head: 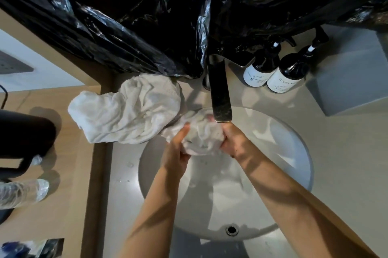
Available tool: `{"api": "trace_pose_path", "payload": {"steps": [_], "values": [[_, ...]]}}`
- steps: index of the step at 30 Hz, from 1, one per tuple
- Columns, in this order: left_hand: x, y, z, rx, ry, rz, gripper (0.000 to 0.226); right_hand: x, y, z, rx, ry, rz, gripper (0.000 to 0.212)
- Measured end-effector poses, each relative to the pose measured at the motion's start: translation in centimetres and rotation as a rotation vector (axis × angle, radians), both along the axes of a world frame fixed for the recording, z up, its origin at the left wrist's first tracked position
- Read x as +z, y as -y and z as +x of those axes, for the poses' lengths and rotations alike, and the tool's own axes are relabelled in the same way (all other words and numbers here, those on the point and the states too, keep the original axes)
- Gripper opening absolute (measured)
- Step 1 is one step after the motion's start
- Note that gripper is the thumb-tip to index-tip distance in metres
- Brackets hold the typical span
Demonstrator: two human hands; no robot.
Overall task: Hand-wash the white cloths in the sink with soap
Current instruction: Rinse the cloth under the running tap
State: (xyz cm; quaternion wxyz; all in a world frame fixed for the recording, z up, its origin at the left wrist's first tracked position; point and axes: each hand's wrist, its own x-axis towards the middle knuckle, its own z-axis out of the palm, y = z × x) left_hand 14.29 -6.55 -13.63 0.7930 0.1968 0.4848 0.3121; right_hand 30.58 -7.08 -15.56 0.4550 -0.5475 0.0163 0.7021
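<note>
Both hands clamped on one bunched white cloth (pixel 201 136), held above the far part of the sink (pixel 294 142), just under the tip of the tap (pixel 220 89). Left hand (pixel 178 148) gripping the cloth's left side, thumb lying up along the fabric; right hand (pixel 233 138) gripping its right side, fingers curled in and hidden behind the wad. Cloth wet and crumpled, a few small dark flecks on its near face. Second white cloth (pixel 128 110) heaped on the worktop (pixel 340 163) to the left of the tap, well spread, its right edge touching or running into the held cloth at the basin's far-left rim; cannot tell whether joined or only overlapping. Round pale basin, water droplets on the worktop at its left, overflow hole (pixel 231 230) on the near wall. Two dark pump bottles (pixel 275 70) with white labels standing side by side to the right of the tap, against the far edge. Grey box (pixel 348 77) just right of the bottles. Black plastic sheeting (pixel 168 16) hanging across the far side, its lower folds reaching the spread cloth and the tap's base. Further left, beyond the worktop's wooden edge, a dark object (pixel 25 136) and a clear plastic bottle (pixel 23 193) on a lower tan surface.
</note>
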Motion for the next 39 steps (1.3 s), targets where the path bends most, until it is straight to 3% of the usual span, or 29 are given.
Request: {"api": "trace_pose_path", "payload": {"steps": [3, 5, 7, 10, 13, 15, 17, 20, 23, 25, 27, 29, 32, 35, 39], "values": [[-0.1, 0.1, 0.7, 0.08, 0.025, -0.047, 0.052, -0.6, -0.2, -0.2, -0.039, 0.193, -0.084, 0.069], [-0.2, 0.4, 1.4, 0.14, 0.012, -0.08, 0.051, -0.2, -0.2, -0.5, -0.028, 0.331, -0.101, 0.054], [-0.4, 0.9, 1.7, 0.222, -0.117, -0.143, 0.052, -0.1, -0.3, -0.9, -0.038, 0.417, -0.124, 0.041], [-1.0, 1.7, 1.4, 0.281, -0.211, -0.148, 0.056, 0.6, -1.1, -2.1, -0.031, 0.441, -0.133, 0.052], [-0.9, 2.4, 0.2, 0.34, -0.163, -0.123, 0.06, 1.3, -1.5, -2.2, 0.077, 0.347, -0.124, 0.048], [-0.7, 3.1, -0.6, 0.214, -0.086, -0.049, 0.057, 1.3, -0.8, -1.6, 0.032, 0.259, -0.128, 0.048], [-0.1, 3.2, -1.1, 0.054, -0.126, -0.11, 0.056, 1.5, 0.4, -0.9, 0.02, 0.154, -0.131, 0.055], [0.3, 2.7, -0.9, -0.185, -0.372, -0.182, 0.04, 3.2, 3.3, 0.6, -0.041, -0.058, 0.011, 0.028], [-0.1, 2.7, -0.4, -0.432, -0.53, -0.005, 0.042, 5.2, 6.5, 3.1, -0.146, -0.105, 0.157, 0.034], [-1.5, 2.8, -0.2, -0.545, -0.741, 0.209, 0.033, 6.1, 8.4, 5.0, -0.176, -0.018, 0.27, 0.022], [-3.1, 2.8, 0.3, -0.769, -1.036, 0.497, 0.021, 6.2, 9.7, 7.0, -0.211, 0.011, 0.181, 0.022], [-4.1, 2.6, 1.4, -1.025, -1.185, 0.659, 0.033, 6.2, 10.6, 8.5, -0.255, 0.083, 0.1, 0.033], [-5.2, 2.4, 3.2, -1.279, -1.207, 0.711, 0.046, 6.0, 11.4, 9.2, -0.373, 0.295, 0.035, 0.047], [-6.4, 2.3, 3.9, -1.383, -1.209, 0.736, 0.051, 7.2, 12.2, 8.8, -0.411, 0.536, 0.042, 0.016], [-7.4, 2.3, 4.5, -1.421, -1.239, 0.666, 0.051, 7.4, 12.7, 8.6, -0.399, 0.649, 0.049, 0.019]]}}
